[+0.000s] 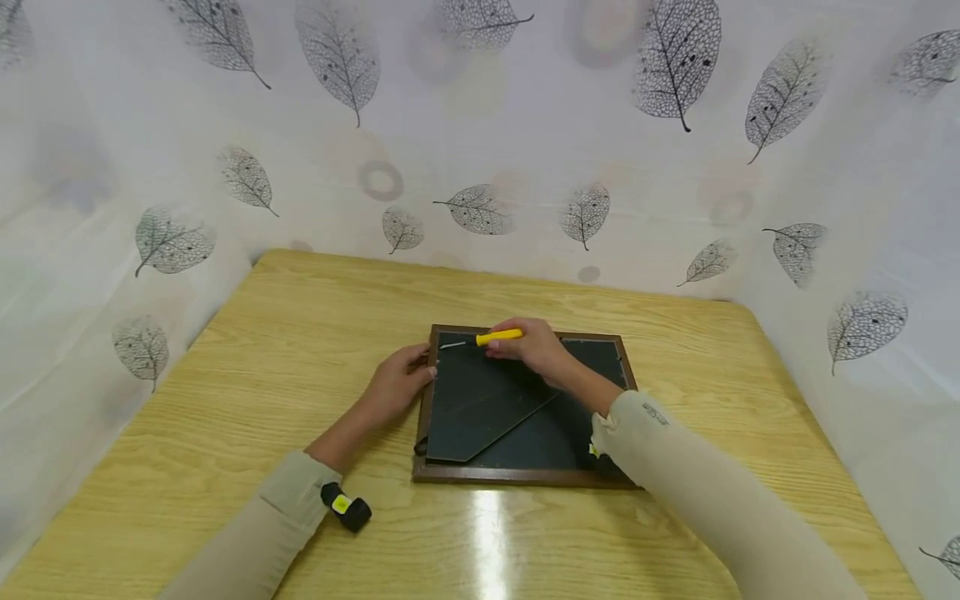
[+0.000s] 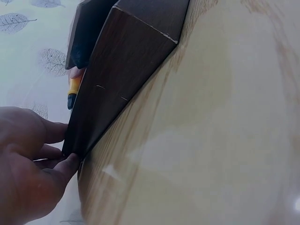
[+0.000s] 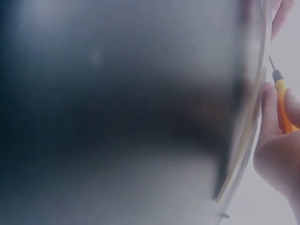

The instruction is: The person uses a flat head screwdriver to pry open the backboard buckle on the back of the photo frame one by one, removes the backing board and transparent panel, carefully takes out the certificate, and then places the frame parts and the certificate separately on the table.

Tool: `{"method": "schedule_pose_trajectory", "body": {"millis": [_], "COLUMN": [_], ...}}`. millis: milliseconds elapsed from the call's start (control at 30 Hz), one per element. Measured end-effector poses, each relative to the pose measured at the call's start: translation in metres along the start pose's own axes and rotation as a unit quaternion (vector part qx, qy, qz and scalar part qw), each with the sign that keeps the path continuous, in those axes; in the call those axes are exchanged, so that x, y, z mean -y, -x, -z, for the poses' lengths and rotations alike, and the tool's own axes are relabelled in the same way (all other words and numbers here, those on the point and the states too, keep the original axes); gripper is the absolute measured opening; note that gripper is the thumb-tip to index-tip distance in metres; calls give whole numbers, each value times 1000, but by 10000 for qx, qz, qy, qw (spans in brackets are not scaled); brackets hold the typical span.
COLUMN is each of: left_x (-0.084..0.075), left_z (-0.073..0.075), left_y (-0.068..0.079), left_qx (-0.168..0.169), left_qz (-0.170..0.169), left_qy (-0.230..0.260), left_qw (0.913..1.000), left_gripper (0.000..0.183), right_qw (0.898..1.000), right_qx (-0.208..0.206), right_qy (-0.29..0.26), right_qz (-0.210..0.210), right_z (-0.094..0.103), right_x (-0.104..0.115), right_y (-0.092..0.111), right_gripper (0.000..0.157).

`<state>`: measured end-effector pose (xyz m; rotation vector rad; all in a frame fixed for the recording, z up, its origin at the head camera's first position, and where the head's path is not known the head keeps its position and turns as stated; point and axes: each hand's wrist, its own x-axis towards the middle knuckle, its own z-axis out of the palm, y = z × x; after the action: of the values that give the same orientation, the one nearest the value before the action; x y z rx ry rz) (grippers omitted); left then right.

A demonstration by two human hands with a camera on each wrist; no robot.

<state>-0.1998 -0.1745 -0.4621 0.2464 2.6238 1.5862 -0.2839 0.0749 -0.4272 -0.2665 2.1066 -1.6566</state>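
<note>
A picture frame with a brown rim lies back side up on the table. Its dark backing board carries a stand flap with a slanted edge. In my right hand I grip a screwdriver by its yellow handle; the thin metal tip points left, near the upper left inner edge of the rim. My left hand holds the left side of the frame, fingers and thumb at its edge. In the left wrist view, the left hand meets the dark frame side near a corner. Whether the tip touches anything is unclear.
The wooden table extends around the frame on all sides. A white cloth with leaf prints hangs behind the table and along both sides. Small metal tabs line the inner rim. A dark loop sits at the frame's lower left.
</note>
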Motion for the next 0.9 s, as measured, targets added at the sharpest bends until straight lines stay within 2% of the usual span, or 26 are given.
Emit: {"method": "schedule_pose_trajectory", "body": {"millis": [233,367,533,667,900], "left_x": [-3,-1,-1,-1,0], "left_z": [2,2,1,0,-1], "left_y": [1,1,0,0,-2], "left_qx": [-82,-79,-30,-21,-12], "left_qz": [114,225,176,150,121], "left_qy": [45,80,152,205,331], "left_qw": [9999,9997,9997,9997,9994], "left_gripper": [51,53,54,53,51], "right_qw": [9996,9976,9845,9717,9591], "right_qx": [-85,-173,-374,-440,-442], "right_qy": [74,513,1456,1978,2285], "right_qz": [244,441,898,1214,1610], "right_z": [-8,-11,-15,-19,-32], "right_x": [3,5,14,23,34], "right_y": [-4,-6,-8,-10,-12], "right_gripper": [33,31,30,28,26]}}
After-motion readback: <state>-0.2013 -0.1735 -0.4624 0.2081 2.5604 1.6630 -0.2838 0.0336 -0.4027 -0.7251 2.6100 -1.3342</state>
